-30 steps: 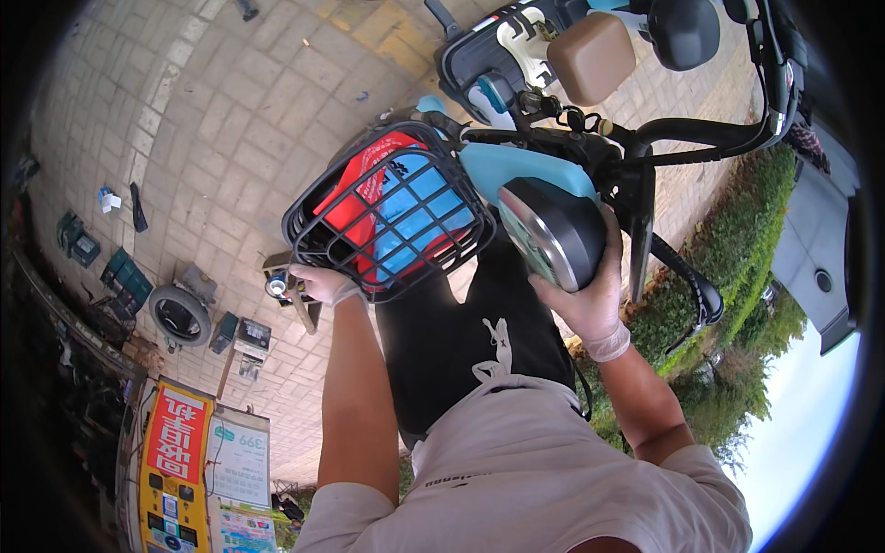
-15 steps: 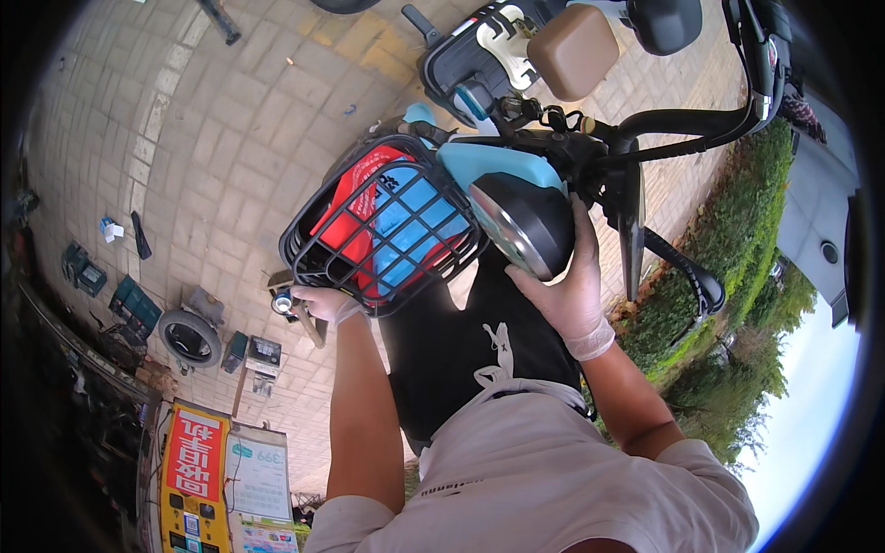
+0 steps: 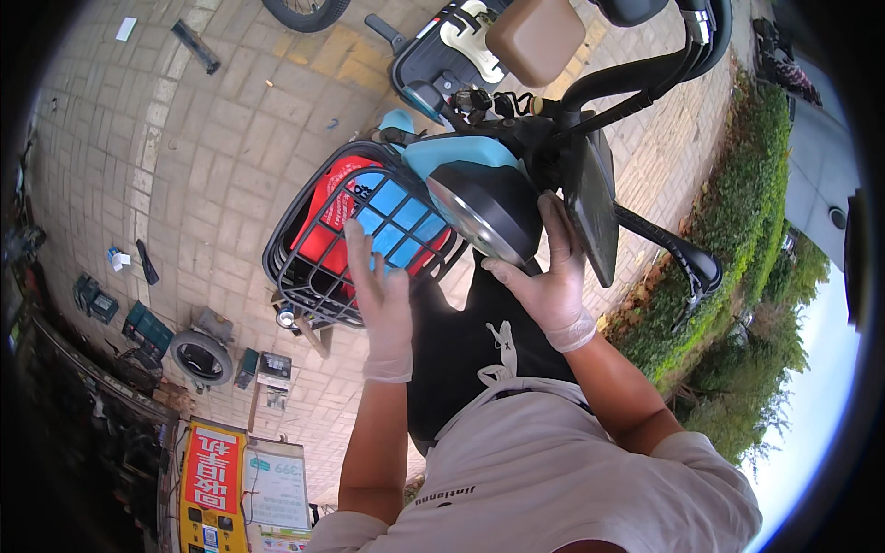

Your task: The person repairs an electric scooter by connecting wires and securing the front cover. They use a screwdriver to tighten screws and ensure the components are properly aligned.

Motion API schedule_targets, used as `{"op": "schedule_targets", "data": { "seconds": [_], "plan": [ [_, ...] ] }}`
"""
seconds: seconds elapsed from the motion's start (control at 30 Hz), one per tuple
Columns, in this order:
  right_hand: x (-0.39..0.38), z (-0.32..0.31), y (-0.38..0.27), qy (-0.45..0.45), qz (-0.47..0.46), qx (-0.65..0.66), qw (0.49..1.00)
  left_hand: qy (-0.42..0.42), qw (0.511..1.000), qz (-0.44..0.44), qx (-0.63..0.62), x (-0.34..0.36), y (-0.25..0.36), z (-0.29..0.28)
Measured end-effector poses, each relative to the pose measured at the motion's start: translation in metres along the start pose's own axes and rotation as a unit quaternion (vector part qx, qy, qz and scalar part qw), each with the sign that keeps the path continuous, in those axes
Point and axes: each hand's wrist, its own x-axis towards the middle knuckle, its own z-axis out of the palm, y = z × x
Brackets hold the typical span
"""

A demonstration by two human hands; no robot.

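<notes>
A scooter stands ahead of me with a light blue front panel (image 3: 461, 153) and a round black headlight (image 3: 493, 207) with a silver rim. My right hand (image 3: 551, 290), in a thin translucent glove, cups the headlight housing, thumb at its near edge and fingers along its right side. Left of the headlight hangs a black wire basket (image 3: 323, 309). Inside it lie a red bag (image 3: 323, 207) and a blue packet (image 3: 396, 221). My left hand (image 3: 383, 309), also gloved, is raised before the basket's near side, fingers stretched and holding nothing. Whether they touch the wire is unclear.
Black handlebars (image 3: 636, 92) and a brown seat (image 3: 536, 41) rise beyond the headlight. A small wheel (image 3: 201, 358) and dark boxes (image 3: 146, 327) lie on the paving at left, above a yellow-and-red sign (image 3: 214, 470). A hedge (image 3: 728, 267) borders the right.
My left hand has left the round silver piece by the basket's lower left corner and moved right, its fingers now extended. My right hand stays at the headlight. The view has shifted slightly.
</notes>
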Motion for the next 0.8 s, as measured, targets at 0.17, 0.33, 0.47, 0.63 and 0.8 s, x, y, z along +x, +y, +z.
{"op": "schedule_targets", "data": {
  "seconds": [0.17,0.33,0.47,0.63,0.8],
  "plan": [
    [-0.008,-0.009,0.009,-0.018,-0.026,0.019,0.999,-0.100,0.992,-0.004,-0.080,0.016,0.018,0.094],
    [-0.035,-0.041,0.054,-0.107,-0.075,0.057,0.990,-0.064,0.988,-0.002,-0.138,0.006,0.021,0.102],
    [-0.069,-0.058,0.142,-0.183,-0.121,0.018,0.976,0.005,0.995,0.042,-0.092,-0.001,0.011,0.113],
    [-0.115,-0.081,0.275,-0.279,-0.077,-0.046,0.956,0.143,0.976,0.090,-0.134,-0.011,-0.011,0.139],
    [-0.114,-0.104,0.358,-0.300,-0.019,-0.080,0.950,0.192,0.964,0.148,-0.106,-0.036,-0.035,0.140]
  ]
}}
